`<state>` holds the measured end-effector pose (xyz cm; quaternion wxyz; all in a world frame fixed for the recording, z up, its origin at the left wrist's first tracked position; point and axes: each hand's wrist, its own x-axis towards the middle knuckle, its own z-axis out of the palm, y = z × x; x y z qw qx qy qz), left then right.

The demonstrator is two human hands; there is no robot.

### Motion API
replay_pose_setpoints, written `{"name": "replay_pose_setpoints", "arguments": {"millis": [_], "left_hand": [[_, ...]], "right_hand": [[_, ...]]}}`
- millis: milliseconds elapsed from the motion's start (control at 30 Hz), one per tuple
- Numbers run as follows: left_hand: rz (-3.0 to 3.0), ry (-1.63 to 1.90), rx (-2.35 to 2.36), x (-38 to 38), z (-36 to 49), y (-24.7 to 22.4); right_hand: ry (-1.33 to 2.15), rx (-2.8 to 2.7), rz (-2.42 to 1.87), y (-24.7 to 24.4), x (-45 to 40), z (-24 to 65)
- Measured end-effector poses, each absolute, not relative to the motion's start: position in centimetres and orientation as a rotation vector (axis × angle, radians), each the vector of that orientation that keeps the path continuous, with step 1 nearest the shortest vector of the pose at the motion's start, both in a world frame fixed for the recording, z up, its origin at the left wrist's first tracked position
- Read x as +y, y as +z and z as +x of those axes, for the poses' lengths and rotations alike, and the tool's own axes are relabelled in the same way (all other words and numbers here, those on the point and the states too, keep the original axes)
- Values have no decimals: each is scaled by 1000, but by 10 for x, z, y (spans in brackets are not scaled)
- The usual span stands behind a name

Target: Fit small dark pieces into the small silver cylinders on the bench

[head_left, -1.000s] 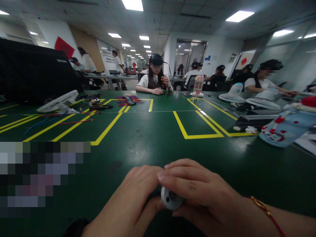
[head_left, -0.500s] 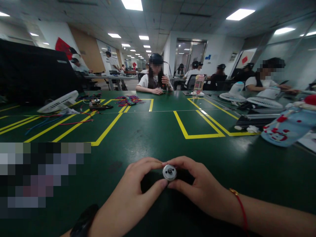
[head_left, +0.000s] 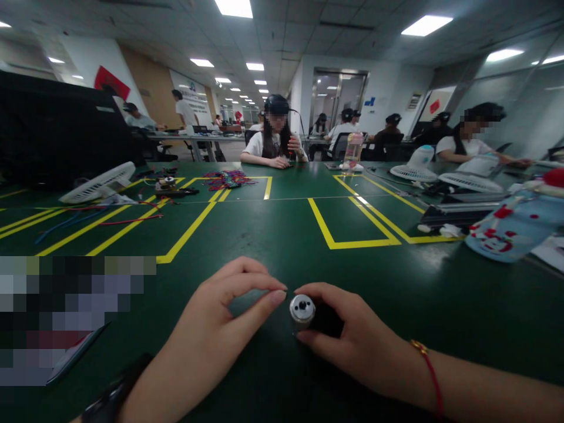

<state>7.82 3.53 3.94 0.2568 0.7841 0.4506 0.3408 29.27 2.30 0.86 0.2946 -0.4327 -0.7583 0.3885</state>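
A small silver cylindrical motor (head_left: pixel 302 312) stands upright near the front of the green table, its round face turned up. That face has two small dark holes and a dark centre. My right hand (head_left: pixel 356 323) grips the motor between thumb and index finger from the right side. Just to the left of it, apart from the motor, my left hand (head_left: pixel 224 311) has thumb and index fingertips pinched together. Whatever is between those fingertips, if anything, is too small to make out.
Yellow tape (head_left: pixel 365 242) marks the green table (head_left: pixel 255 235). A blue bottle (head_left: pixel 506 229) stands at right, near white fans (head_left: pixel 414 167). Coloured wires (head_left: pixel 229 179) and another white fan (head_left: pixel 97 183) lie at left. A person (head_left: pixel 273 141) sits across the table.
My left hand has let go of the motor and moved left and slightly up, fingertips pinched. The motor stays in my right hand; its centre looks different, darker and hollow.
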Motion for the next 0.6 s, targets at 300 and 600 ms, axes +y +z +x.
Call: {"name": "replay_pose_setpoints", "arguments": {"millis": [300, 600], "left_hand": [[2235, 593, 1270, 44, 74, 4], [1911, 723, 1401, 34, 29, 18]], "right_hand": [[805, -2154, -1212, -1, 23, 296], [446, -1958, -1599, 8, 22, 385]]}}
